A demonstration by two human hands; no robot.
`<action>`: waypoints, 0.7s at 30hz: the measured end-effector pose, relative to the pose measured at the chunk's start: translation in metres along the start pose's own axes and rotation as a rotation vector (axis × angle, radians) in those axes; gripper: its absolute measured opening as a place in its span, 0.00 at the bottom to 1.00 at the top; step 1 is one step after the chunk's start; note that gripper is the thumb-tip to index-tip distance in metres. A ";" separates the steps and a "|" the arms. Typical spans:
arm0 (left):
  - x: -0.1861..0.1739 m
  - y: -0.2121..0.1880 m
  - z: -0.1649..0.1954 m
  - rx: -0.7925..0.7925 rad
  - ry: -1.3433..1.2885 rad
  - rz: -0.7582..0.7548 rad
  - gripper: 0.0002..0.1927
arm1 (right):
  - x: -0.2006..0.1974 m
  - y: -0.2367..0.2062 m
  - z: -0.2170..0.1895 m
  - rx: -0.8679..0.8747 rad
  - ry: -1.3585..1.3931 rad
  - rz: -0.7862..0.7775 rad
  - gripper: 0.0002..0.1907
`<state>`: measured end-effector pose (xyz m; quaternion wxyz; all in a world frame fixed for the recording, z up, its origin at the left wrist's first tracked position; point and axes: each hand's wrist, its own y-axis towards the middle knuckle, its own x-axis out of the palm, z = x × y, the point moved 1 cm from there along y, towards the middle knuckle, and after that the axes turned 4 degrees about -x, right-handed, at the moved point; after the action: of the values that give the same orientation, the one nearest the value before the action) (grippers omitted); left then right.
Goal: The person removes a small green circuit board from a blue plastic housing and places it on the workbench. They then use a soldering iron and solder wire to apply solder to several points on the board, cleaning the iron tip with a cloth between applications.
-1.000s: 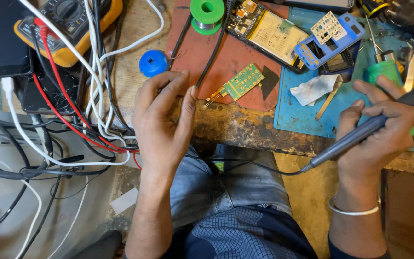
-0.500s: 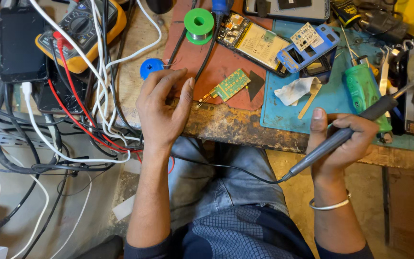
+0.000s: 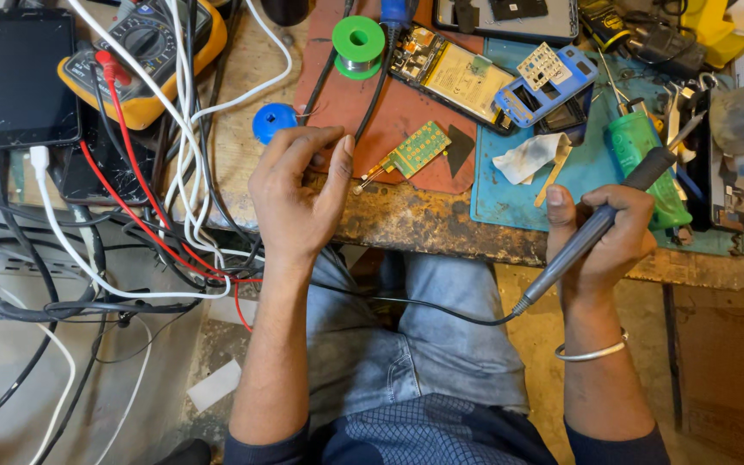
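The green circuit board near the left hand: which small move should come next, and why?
Probably bring the left hand onto the green circuit board to pin it flat. The board lies loose on the red mat, just beyond the fingers, while the right hand holds the soldering iron off it.

Change over the last second. The right hand (image 3: pixel 603 237), gripping the dark soldering iron (image 3: pixel 600 224), has drawn in from the far right toward the bench edge; the iron's upper end now lies against the green tube (image 3: pixel 645 164) just above the knuckles. The left hand (image 3: pixel 299 194) has turned, fingers curled, thumb and fingertips nearer the small green circuit board (image 3: pixel 419 149) to its right. The view has shifted, revealing more bench beyond both hands.
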<state>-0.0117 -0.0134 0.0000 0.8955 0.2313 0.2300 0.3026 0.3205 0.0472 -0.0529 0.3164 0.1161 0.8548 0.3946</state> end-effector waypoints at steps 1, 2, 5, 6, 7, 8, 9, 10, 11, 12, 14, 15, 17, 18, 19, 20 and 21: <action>0.000 0.000 0.000 0.006 0.002 0.002 0.07 | 0.000 0.000 0.000 0.010 0.003 -0.002 0.27; 0.000 0.000 0.000 0.009 -0.003 0.000 0.07 | -0.001 0.000 -0.001 0.017 0.004 -0.004 0.27; 0.000 -0.001 -0.001 0.010 -0.024 -0.006 0.07 | -0.003 0.000 -0.001 0.033 0.018 -0.006 0.26; 0.000 -0.001 -0.002 0.002 -0.035 -0.009 0.07 | -0.004 0.000 0.000 0.039 0.030 -0.006 0.25; 0.001 -0.001 -0.003 -0.004 -0.046 -0.011 0.08 | -0.004 0.000 0.000 0.049 0.055 -0.001 0.25; 0.001 -0.001 -0.004 -0.012 -0.055 -0.013 0.08 | -0.005 0.000 0.000 0.055 0.065 0.002 0.25; 0.000 -0.001 -0.005 -0.021 -0.065 -0.015 0.08 | -0.005 0.000 0.001 0.062 0.074 0.004 0.25; 0.001 -0.001 -0.005 -0.025 -0.076 -0.015 0.08 | -0.005 0.001 0.001 0.058 0.068 0.011 0.25; 0.000 -0.001 -0.005 -0.027 -0.077 -0.015 0.08 | -0.004 0.001 0.001 0.047 0.065 0.021 0.25; -0.001 -0.001 -0.004 -0.027 -0.076 -0.016 0.08 | -0.004 0.002 0.002 0.036 0.061 0.030 0.24; -0.001 0.000 -0.004 -0.027 -0.083 -0.019 0.08 | -0.003 0.002 0.002 0.022 0.060 0.041 0.24; -0.001 0.000 -0.003 -0.031 -0.087 -0.020 0.08 | -0.002 0.002 0.002 0.022 0.064 0.045 0.24; -0.004 -0.001 -0.002 -0.040 -0.079 -0.017 0.09 | -0.002 0.000 0.002 0.052 0.084 0.035 0.24; -0.004 -0.001 -0.001 -0.036 -0.070 -0.015 0.09 | -0.002 -0.002 0.002 0.064 0.091 0.030 0.24; -0.004 0.000 -0.001 -0.030 -0.064 -0.014 0.09 | -0.001 -0.003 0.001 0.069 0.089 0.027 0.23; -0.005 0.000 -0.001 -0.034 -0.060 -0.024 0.09 | -0.001 -0.005 0.000 0.069 0.103 0.028 0.23; -0.007 -0.001 -0.001 -0.039 -0.059 -0.038 0.08 | -0.002 -0.006 0.000 0.068 0.117 0.028 0.23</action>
<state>-0.0165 -0.0179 0.0011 0.9119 0.2180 0.2020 0.2832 0.3219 0.0420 -0.0566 0.2560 0.1155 0.8831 0.3759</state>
